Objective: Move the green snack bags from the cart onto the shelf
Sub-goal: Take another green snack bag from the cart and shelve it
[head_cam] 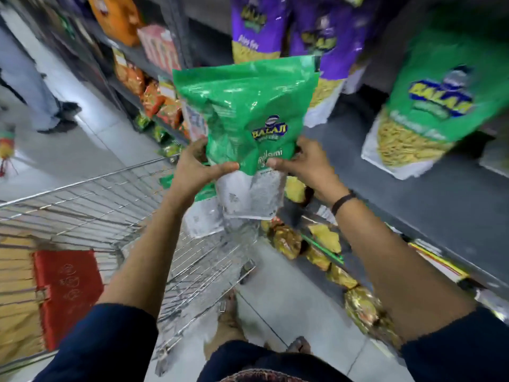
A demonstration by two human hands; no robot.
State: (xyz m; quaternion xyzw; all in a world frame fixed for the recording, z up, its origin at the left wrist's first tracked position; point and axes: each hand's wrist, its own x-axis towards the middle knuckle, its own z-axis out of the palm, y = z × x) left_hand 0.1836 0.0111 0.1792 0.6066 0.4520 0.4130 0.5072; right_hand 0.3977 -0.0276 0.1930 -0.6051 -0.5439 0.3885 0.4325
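I hold a small stack of green snack bags (245,111) upright in front of me, between the wire cart (115,205) and the grey shelf (407,194). My left hand (199,168) grips the stack's lower left edge. My right hand (305,164) grips its lower right edge. The bags' white bottoms hang below my fingers. One green snack bag (429,106) stands on the shelf at the right. More green packaging shows in the cart behind my left wrist.
Purple snack bags (286,37) stand at the back of the shelf. Yellow and gold packets (325,252) fill a lower shelf. Orange and red packs (154,86) line the shelves to the left. The cart holds a red bag (68,288). A person's legs (35,86) stand in the aisle.
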